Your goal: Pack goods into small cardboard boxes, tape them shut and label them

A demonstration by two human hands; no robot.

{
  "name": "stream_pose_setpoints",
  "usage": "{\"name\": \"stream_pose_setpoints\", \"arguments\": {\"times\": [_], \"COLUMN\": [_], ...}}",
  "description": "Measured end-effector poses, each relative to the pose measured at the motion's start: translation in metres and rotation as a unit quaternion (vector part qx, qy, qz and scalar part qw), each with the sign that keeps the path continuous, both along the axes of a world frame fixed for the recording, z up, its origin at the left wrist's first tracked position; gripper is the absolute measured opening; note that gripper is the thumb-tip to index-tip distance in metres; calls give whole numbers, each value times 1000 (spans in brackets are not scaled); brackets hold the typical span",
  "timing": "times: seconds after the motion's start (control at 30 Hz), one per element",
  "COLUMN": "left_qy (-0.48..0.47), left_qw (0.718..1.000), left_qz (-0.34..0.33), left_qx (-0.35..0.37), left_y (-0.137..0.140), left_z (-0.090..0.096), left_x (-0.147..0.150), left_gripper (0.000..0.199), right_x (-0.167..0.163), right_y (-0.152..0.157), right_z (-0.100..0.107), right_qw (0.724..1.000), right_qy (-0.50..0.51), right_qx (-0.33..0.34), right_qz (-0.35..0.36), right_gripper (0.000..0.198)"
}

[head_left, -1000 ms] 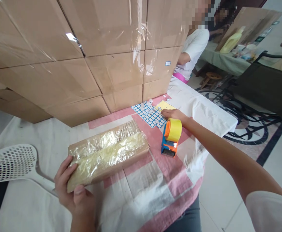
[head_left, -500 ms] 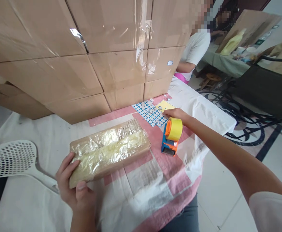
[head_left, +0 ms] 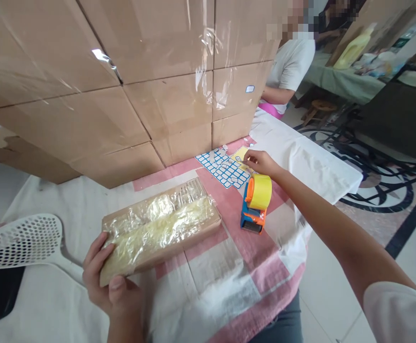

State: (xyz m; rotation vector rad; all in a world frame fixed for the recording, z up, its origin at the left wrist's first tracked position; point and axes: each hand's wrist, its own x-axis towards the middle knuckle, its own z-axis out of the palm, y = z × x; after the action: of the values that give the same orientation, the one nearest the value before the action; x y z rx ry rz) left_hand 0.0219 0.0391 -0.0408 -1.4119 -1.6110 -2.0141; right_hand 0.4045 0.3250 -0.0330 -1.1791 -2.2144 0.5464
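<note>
My left hand grips the near left end of a long cardboard box, thumb on the front side and fingers over the top. Shiny clear tape covers the box's upper face, and it lies flat on the cloth. Further back, my right hand is closed in a pinch over a yellow sheet; what its fingertips hold is too small to make out. Beside that sheet lies a sheet of blue-edged white labels. A tape dispenser with a yellow roll stands just in front of my right forearm.
A wall of stacked, taped cardboard boxes rises behind the work area. At left, a white perforated paddle lies partly over a black object. Another person is behind the table at right, near a dark chair.
My right hand has drawn its fingers into a pinch at the yellow sheet, uncovering more of the labels. My left hand keeps its hold on the box. The view has shifted slightly.
</note>
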Motion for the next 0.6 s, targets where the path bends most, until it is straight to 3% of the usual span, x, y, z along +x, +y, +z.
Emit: {"name": "stream_pose_setpoints", "arguments": {"times": [0.23, 0.37, 0.6], "left_qy": [4, 49, 61], "left_qw": [999, 997, 993], "left_qz": [18, 55, 102], "left_qx": [33, 17, -13], "left_y": [9, 11, 14], "left_z": [0, 1, 4], "left_x": [3, 5, 9], "left_gripper": [43, 45, 47], "right_x": [-11, -11, -15], "right_y": [4, 3, -1], "right_z": [-30, -43, -42], "right_qw": [997, 993, 995], "right_qy": [77, 111, 92], "right_qx": [19, 28, 33], "right_qz": [-5, -24, -14], "right_gripper": [7, 12, 18]}}
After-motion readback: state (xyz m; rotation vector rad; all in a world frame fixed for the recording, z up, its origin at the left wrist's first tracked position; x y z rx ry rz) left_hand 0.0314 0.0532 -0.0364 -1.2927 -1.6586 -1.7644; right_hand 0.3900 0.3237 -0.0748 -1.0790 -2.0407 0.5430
